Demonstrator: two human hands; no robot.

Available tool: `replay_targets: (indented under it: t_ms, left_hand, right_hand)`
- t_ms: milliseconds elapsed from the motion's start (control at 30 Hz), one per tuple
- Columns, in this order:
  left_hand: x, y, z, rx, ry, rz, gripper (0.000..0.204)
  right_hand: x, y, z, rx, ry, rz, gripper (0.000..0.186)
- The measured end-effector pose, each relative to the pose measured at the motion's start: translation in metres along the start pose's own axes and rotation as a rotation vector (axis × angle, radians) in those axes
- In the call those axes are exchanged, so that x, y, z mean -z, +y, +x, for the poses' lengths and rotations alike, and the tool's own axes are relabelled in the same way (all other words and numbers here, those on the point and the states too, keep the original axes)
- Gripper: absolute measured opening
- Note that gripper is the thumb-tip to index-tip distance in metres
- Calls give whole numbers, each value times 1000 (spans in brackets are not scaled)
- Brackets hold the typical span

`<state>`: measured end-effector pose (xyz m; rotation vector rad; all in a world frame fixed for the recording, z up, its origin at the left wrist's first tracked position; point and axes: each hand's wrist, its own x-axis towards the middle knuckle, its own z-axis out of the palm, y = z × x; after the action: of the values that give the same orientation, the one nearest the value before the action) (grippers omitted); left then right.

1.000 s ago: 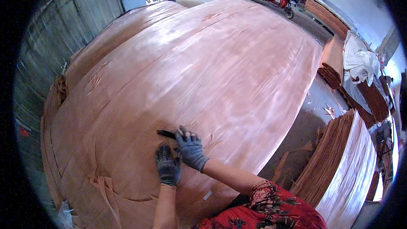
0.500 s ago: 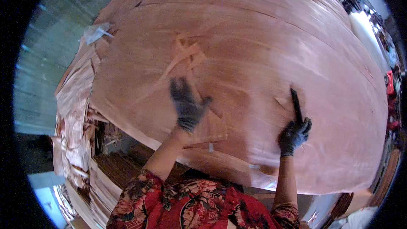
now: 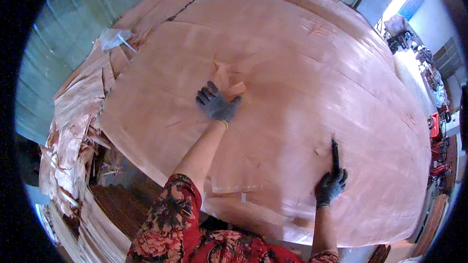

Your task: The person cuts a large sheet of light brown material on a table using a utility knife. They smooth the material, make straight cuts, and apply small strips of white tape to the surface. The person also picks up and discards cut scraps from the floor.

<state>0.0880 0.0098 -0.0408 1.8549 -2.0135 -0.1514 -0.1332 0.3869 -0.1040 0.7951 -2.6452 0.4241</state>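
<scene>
A large sheet of reddish-brown wood veneer [image 3: 292, 78] spreads in front of me. My left hand [image 3: 217, 105], in a dark grey glove, is over the middle left of the sheet with its fingers apart. Just beyond it lie loose, crumpled veneer strips [image 3: 222, 75]; whether the fingertips touch them I cannot tell. In its dark glove, my right hand [image 3: 330, 188] is closed round a long, thin, black knife-like tool [image 3: 335, 153], which points away from me low over the sheet. A small torn flap [image 3: 319, 151] shows beside the tool's tip.
Torn veneer scraps [image 3: 73, 151] are heaped along the left side, with a clear plastic bag [image 3: 114, 39] at their far end. Stacked brown sheets [image 3: 117, 202] stand below the near left edge. A corrugated wall [image 3: 73, 53] closes the left; red machinery [image 3: 436, 146] stands at the far right.
My left hand has moved away from me toward the loose strips, its fingers spreading. My right hand keeps hold of the tool, now lower in view. The whole view has shifted, showing more of the far edge.
</scene>
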Motion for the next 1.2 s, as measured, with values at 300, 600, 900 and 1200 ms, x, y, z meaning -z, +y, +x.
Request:
replay_targets:
  t_ms: [300, 600, 900, 1200]
  left_hand:
    - [-38, -130, 10, 25, -115, 20, 69]
    - [119, -432, -99, 535, 275, -1237, 24]
    - [258, -564, -209, 870, 725, -1623, 22]
    - [238, -851, -241, 847, 914, -1403, 12]
  right_hand:
    - [4, -9, 7, -78, -14, 56, 58]
    - [-2, -12, 0, -50, 22, 81, 51]
    - [44, -120, -58, 269, 189, 216, 48]
    - [29, -387, -169, 623, -108, 445, 39]
